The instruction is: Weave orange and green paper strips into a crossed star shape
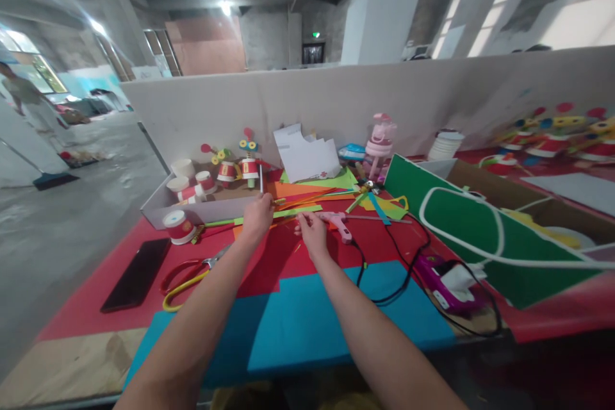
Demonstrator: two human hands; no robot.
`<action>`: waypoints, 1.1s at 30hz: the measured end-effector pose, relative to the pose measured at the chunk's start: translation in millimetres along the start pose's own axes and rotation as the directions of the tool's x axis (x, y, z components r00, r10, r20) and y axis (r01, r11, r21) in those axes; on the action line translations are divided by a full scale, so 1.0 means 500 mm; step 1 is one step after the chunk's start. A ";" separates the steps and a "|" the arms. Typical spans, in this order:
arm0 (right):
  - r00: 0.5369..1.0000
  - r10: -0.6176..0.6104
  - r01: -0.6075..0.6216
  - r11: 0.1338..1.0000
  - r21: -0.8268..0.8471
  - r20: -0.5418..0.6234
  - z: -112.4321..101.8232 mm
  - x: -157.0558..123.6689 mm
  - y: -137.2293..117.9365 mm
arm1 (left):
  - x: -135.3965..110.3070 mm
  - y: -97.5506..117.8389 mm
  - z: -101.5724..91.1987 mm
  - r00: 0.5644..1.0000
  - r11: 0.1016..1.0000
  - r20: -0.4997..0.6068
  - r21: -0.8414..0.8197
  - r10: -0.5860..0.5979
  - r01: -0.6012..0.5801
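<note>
A small yellowish piece of ribbed or coiled material (279,202) sits at the fingertips of the left hand (258,216), above the red-covered tabletop (81,307). Just below and beside it, a long, flat light-green paper strip (291,212) lies across the middle of the work area, under the fingertips of the right hand (311,234).

The ribbed piece looks light and springy, likely easy to crush or uncoil, so a gentle pinch at its end would suit it. The strip should be nearly weightless and limp, bending or creasing readily; its edges or one end offer the best hold.

The left grip is narrow, fingers curled in; I cannot tell whether it pinches the ribbed piece or merely touches it. A thin white stick (261,177) rises directly above that hand, perhaps held. The right grip is also narrow, thumb and fingers bunched, but what lies between them is too small to tell. Both forearms reach forward and converge, hands low and near each other but apart.

A pink plastic glue gun (340,225) lies just beside the right hand. Farther out on the left are scissors with red and yellow handles (179,293) and a flat black phone (136,274).
</note>
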State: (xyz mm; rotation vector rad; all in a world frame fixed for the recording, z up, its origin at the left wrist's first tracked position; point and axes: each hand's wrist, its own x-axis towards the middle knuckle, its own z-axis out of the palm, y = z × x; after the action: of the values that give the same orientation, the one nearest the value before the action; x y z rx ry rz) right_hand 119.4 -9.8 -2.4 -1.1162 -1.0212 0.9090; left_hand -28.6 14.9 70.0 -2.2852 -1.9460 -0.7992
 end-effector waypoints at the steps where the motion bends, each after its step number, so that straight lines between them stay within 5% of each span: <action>1: 1.000 -0.010 0.010 1.000 -0.009 0.014 -0.001 0.002 0.002 | 0.011 0.013 0.005 0.999 0.997 0.033 0.075 0.001 -0.003; 8: 0.998 0.015 -0.013 0.999 -0.031 0.062 -0.006 0.010 0.010 | 0.042 0.044 0.032 0.980 0.962 0.185 0.272 -0.076 0.023; 13: 0.998 0.030 -0.030 1.000 -0.004 0.063 -0.005 0.007 0.006 | -0.025 0.036 -0.007 0.996 0.956 0.070 0.291 -0.048 0.025; 18: 0.999 0.001 0.000 0.999 -0.032 0.041 -0.007 0.006 0.005 | -0.114 0.031 -0.020 0.977 0.968 0.214 0.246 -0.003 -0.051; 22: 0.995 -0.032 0.040 0.995 -0.096 0.090 -0.005 0.000 0.003 | -0.103 0.021 -0.017 0.980 0.956 0.194 0.276 0.041 -0.095; 28: 0.868 -0.133 0.283 0.924 -0.258 0.478 0.010 -0.026 -0.019 | -0.049 0.025 -0.020 0.982 0.939 0.132 0.302 0.132 -0.166; 30: 0.855 -0.190 0.372 0.873 -0.315 0.483 -0.001 -0.033 -0.044 | -0.065 0.033 -0.018 0.981 0.950 0.104 0.253 0.163 -0.185; 33: 0.891 -0.317 0.446 0.747 -0.493 0.325 -0.051 -0.038 -0.094 | -0.111 0.032 -0.017 0.985 0.962 0.059 0.213 0.160 -0.169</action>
State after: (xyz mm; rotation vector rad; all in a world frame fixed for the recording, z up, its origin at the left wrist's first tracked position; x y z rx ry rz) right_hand 141.7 -44.3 37.1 -1.2234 -1.7097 0.3978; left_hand -21.3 -42.0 59.9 -2.3081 -1.7316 -0.4997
